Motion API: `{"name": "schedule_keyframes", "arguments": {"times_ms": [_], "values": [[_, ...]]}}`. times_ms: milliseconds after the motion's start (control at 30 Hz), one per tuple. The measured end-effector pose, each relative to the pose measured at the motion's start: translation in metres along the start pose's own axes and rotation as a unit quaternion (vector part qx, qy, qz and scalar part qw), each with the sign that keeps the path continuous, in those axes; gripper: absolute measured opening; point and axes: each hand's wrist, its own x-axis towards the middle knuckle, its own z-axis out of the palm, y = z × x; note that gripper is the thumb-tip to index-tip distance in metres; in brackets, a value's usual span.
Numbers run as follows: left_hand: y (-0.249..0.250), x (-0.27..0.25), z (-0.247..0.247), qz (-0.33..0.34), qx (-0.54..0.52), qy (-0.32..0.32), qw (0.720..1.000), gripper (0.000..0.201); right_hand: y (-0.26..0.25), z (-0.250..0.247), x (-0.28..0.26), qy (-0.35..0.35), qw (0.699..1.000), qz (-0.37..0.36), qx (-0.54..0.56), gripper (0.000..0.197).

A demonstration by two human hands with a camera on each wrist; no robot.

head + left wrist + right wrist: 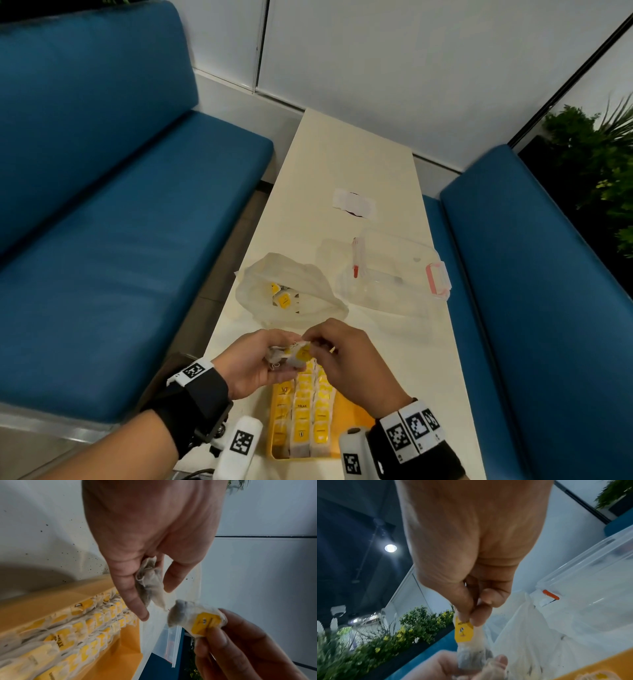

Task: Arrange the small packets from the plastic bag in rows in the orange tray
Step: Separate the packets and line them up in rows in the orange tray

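Observation:
My left hand [255,361] holds a small bunch of tea-bag packets [149,582] in its curled fingers, above the far end of the orange tray [349,414]. My right hand [342,353] pinches one packet with a yellow tag [303,353] [464,630] [204,622] by its top, right beside the left hand. The tray holds rows of packets [303,407] with yellow tags along its left part; its right part is bare. The crumpled clear plastic bag [291,291] lies just beyond the hands, with a few packets [282,296] inside.
A clear plastic box [394,270] with red latches stands right of the bag. A white paper [354,204] lies further up the narrow cream table [349,154]. Blue benches [102,240] flank both sides. Plants [603,154] stand at the far right.

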Motion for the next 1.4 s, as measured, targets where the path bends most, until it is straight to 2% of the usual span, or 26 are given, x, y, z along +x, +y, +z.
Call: {"name": "schedule_keyframes", "arguments": {"times_ms": [133,233,367,567,800,1000,1400], "values": [[0.001,0.003,-0.009,0.032,0.027,0.046,0.998,0.026,0.011,-0.020,0.000,0.040,0.997,0.060,0.010,0.014],[0.003,0.005,-0.020,0.042,0.057,0.089,0.994,0.027,0.034,-0.022,0.000,0.011,0.990,0.112,-0.087,0.013],[0.003,0.007,-0.033,0.052,0.048,0.134,0.988,0.019,0.067,-0.018,0.000,0.009,0.975,0.176,-0.134,0.016],[-0.004,0.012,-0.040,0.055,0.095,0.171,0.979,0.012,0.087,-0.003,0.001,-0.017,0.956,0.213,-0.202,0.022],[-0.013,0.013,-0.033,0.064,0.199,0.158,0.965,0.031,0.094,0.018,0.001,-0.038,0.944,0.225,-0.239,0.021],[-0.021,0.018,-0.031,0.069,0.292,0.178,0.937,0.040,0.091,0.032,0.002,-0.030,0.946,0.239,-0.216,0.019],[-0.023,0.021,-0.031,0.063,0.317,0.177,0.930,0.035,0.090,0.041,0.009,0.025,0.948,0.277,-0.155,0.014]]}}
